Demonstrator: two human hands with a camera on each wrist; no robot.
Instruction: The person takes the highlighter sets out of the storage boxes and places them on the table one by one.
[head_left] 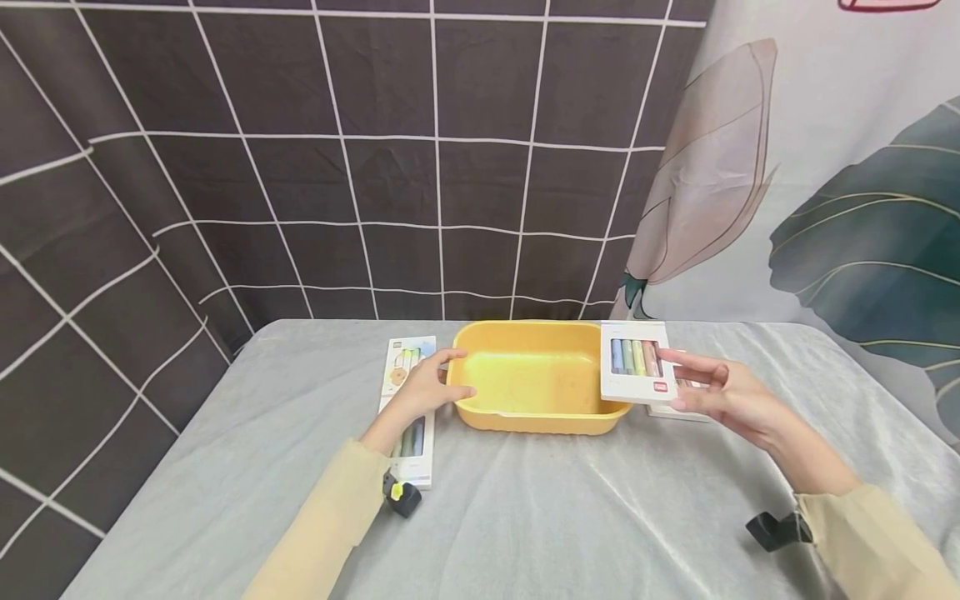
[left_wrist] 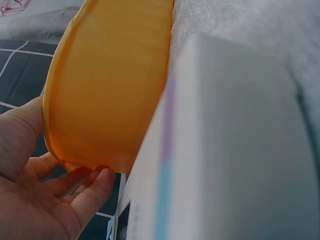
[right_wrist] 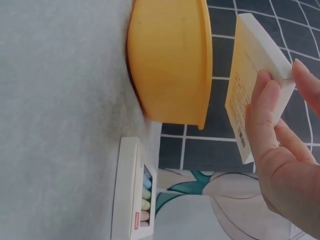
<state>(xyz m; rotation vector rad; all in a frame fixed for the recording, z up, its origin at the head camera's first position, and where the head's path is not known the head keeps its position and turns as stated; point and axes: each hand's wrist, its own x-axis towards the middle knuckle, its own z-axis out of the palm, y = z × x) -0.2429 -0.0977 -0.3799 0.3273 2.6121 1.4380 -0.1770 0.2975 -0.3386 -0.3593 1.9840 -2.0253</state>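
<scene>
My right hand (head_left: 731, 400) pinches a white box of coloured chalks (head_left: 637, 360) by its right edge, thumb on one side and fingers on the other. The box is tilted over the right end of a yellow plastic basin (head_left: 536, 423), its window showing blue, green, yellow and reddish sticks. In the right wrist view, the back of this box (right_wrist: 245, 80) stands apart from the basin's rim. My left hand (head_left: 422, 387) holds the basin's left end, its thumb and fingers spread around the rim and wall. Inside the basin, the visible floor is bare.
Left of the basin lies white chalk packaging (head_left: 397, 343), partly covered by my left forearm. Another white chalk box (right_wrist: 128, 187) lies on the grey cloth (head_left: 525, 517) right of the basin. A dark gridded curtain (head_left: 375, 183) hangs behind the table.
</scene>
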